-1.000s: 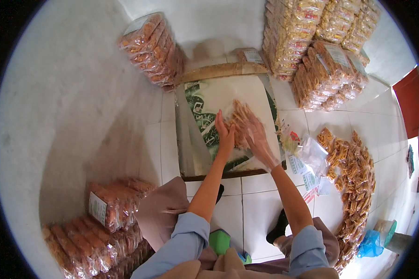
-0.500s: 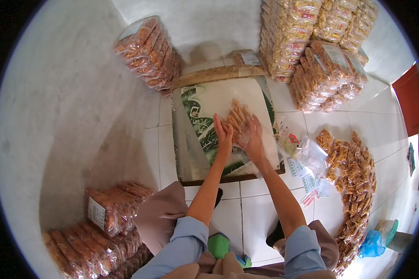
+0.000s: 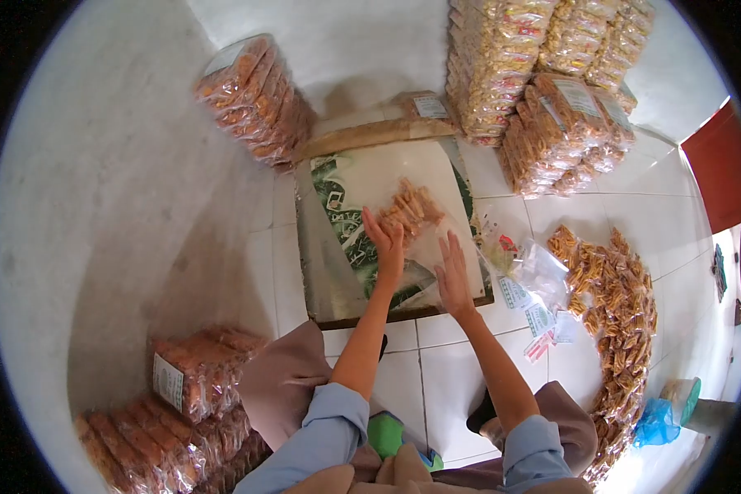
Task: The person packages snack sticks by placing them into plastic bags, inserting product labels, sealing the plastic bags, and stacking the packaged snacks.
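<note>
A clear plastic bag of brown snack sticks [image 3: 412, 207] lies on the board [image 3: 399, 165], which has a white and green printed surface. My left hand [image 3: 385, 249] is at the bag's near left side, fingers stretched out and thumb apart; whether it touches the plastic is hard to tell. My right hand [image 3: 454, 276] hovers open at the bag's near right, fingers extended and nothing in its palm. To the right of the board lie printed labels [image 3: 540, 319] and clear plastic bags [image 3: 540, 272].
Small snack packs [image 3: 613, 305] form a long heap on the tiled floor at right. Stacks of bagged snacks stand at the back left [image 3: 255, 99], back right [image 3: 568, 123] and front left [image 3: 198, 370]. A blue plastic bag [image 3: 657, 423] sits at the lower right.
My right hand has drawn back toward me, off the bag. The bag has come to lie flatter on the board, its sticks spread sideways. My left hand stays beside it.
</note>
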`<state>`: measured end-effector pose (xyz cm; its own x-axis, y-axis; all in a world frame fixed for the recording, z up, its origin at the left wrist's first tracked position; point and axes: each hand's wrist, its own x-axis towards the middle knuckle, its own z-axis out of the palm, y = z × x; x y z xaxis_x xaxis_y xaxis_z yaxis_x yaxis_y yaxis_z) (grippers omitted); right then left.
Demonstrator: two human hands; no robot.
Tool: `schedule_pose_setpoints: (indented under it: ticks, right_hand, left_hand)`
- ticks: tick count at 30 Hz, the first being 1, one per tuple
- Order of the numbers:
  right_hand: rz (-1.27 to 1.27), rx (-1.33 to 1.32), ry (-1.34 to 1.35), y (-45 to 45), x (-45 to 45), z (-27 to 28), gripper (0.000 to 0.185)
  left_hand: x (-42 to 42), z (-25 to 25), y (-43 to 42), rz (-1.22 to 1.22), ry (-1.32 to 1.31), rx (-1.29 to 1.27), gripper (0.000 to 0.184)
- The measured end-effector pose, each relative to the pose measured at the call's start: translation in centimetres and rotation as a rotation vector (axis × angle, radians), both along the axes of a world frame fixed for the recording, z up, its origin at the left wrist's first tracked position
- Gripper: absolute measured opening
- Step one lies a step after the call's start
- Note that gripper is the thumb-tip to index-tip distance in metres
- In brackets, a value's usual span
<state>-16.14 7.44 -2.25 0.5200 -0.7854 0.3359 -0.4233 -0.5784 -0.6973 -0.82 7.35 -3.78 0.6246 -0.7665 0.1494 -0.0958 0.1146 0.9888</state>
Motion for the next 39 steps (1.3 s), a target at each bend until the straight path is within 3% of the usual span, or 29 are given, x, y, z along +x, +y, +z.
schedule_pose_setpoints:
  ticks: [2, 4, 6, 8, 10, 14, 15, 20, 22, 23, 24, 27, 30, 33, 39]
  right_hand:
    - [0.01, 0.028, -0.024, 1.6, -1.8, -0.3, 0.051]
    - [-0.08, 0.115, -0.069, 3.6, -3.9, -0.2, 0.036]
    - [-0.157, 0.107, -0.052, 5.4, -6.6, -0.5, 0.028]
    - [-0.254, 0.093, -0.037, 6.6, -9.9, 0.4, 0.021]
    - [-0.478, 0.076, -0.047, 7.8, -13.5, 2.7, 0.017]
    - [-0.696, -0.1, -0.129, 9.9, -20.8, 11.2, 0.017]
    - [-0.741, -0.17, -0.105, 10.8, -22.4, 13.5, 0.017]
    - [-0.888, -0.268, -0.161, 16.4, -29.3, 21.6, 0.015]
    - [-0.91, -0.345, -0.149, 18.8, -31.5, 23.7, 0.015]
    - [-0.902, -0.404, -0.137, 19.8, -32.5, 24.3, 0.015]
    - [-0.925, -0.411, -0.138, 20.7, -33.3, 24.5, 0.015]
    - [-1.005, -0.22, -0.289, 22.9, -35.9, 24.9, 0.016]
    - [-1.123, -0.367, -0.066, 25.2, -38.6, 25.4, 0.017]
    - [-1.259, -0.249, -0.126, 27.3, -42.0, 24.3, 0.019]
    - [-1.453, -0.138, -0.123, 32.1, -49.1, 20.2, 0.019]
  left_hand:
    - [-0.4, 1.2, 0.5, 0.02, -0.016, 0.008, 0.076]
    - [-1.2, 2.4, 0.9, 0.02, -0.031, 0.011, 0.078]
    - [-2.7, 3.8, 1.3, 0.052, -0.263, 0.109, 0.081]
    - [-5.7, 6.1, 0.8, 0.006, -0.36, -0.012, 0.081]
    - [-10.2, 9.8, 0.6, -0.188, -0.294, -0.255, 0.079]
    - [-19.4, 16.0, 2.9, -0.561, -0.184, -0.361, 0.077]
    - [-21.3, 17.4, 3.9, -0.595, -0.294, -0.353, 0.07]
    - [-30.2, 21.8, 9.2, -0.752, -0.215, -0.486, 0.056]
    - [-32.2, 22.3, 10.8, -1.031, -0.104, -0.431, 0.047]
    - [-33.6, 22.6, 11.6, -1.026, -0.024, -0.487, 0.035]
    - [-34.4, 22.6, 12.4, -1.049, -0.025, -0.493, 0.035]
    - [-37.3, 22.8, 14.0, -1.173, 0.045, -0.398, 0.022]
    - [-40.5, 22.9, 14.5, -1.207, -0.038, -0.468, 0.021]
    - [-43.4, 23.2, 16.2, -1.348, 0.175, -0.273, 0.02]
    - [-50.9, 19.5, 18.7, -1.511, 0.199, -0.197, 0.022]
